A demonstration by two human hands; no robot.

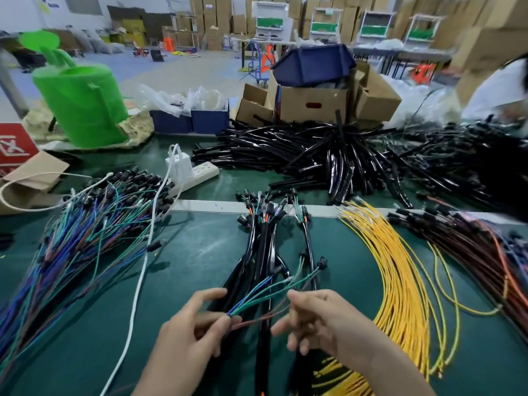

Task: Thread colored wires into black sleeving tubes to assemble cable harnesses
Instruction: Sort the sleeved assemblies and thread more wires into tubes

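I have the left hand [185,338] pinching a small fan of coloured wires [258,295] between thumb and forefinger, low over the green mat [200,252]. The blue and green strands spread up and away toward a black connector [322,260]. The right hand [320,321] sits just beside them with its fingers loosely curled. One fingertip is at the green strands and a brown wire [263,318] runs to it, but I cannot tell whether the hand actually grips that wire. Neither hand has a sleeve: the loose black sleeving tubes [314,155] lie heaped well apart at the far side of the bench, while sleeved harnesses [264,252] lie directly under my hands. As I judge it, the step is gathering the strands. Doing it well means drawing the brown one in with the rest, levelling the ends that go in first, and holding them tight and parallel so they enter a tube as one tip. A splayed or lagging strand would likely snag at the tube mouth.
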